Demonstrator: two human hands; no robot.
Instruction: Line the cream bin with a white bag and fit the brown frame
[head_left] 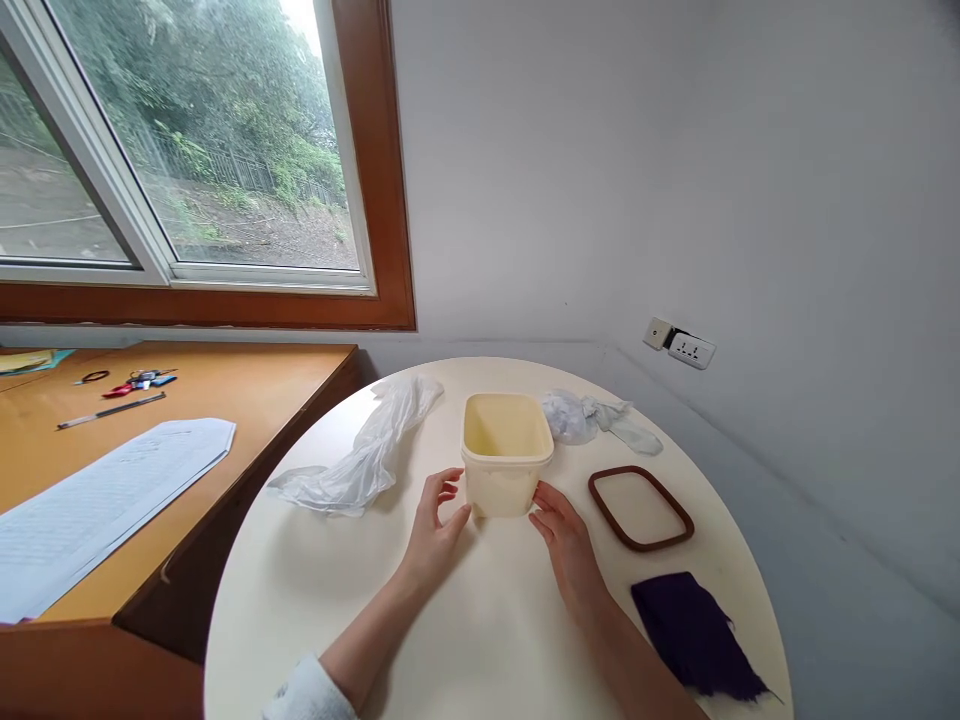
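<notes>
A cream plastic tub (504,490), square with rounded corners and an open top, stands upright on the round white table (480,620). My left hand (438,515) is curved loosely against its left side, thumb at the lower front corner. On the opposite side, my right hand (559,525) touches the tub's lower right corner with bent fingers. Just right of that hand lies a brown rounded-square ring frame (598,492). Below the frame is a dark purple cloth piece (694,635) with a frayed edge.
A crumpled whitish plastic bag (367,460) lies left of the tub; another knotted bag (574,415) is behind it to the right. The brown desk (270,390) at left holds papers (127,500), a pen (112,410) and keys (142,378). Wall sockets (690,349) are at right.
</notes>
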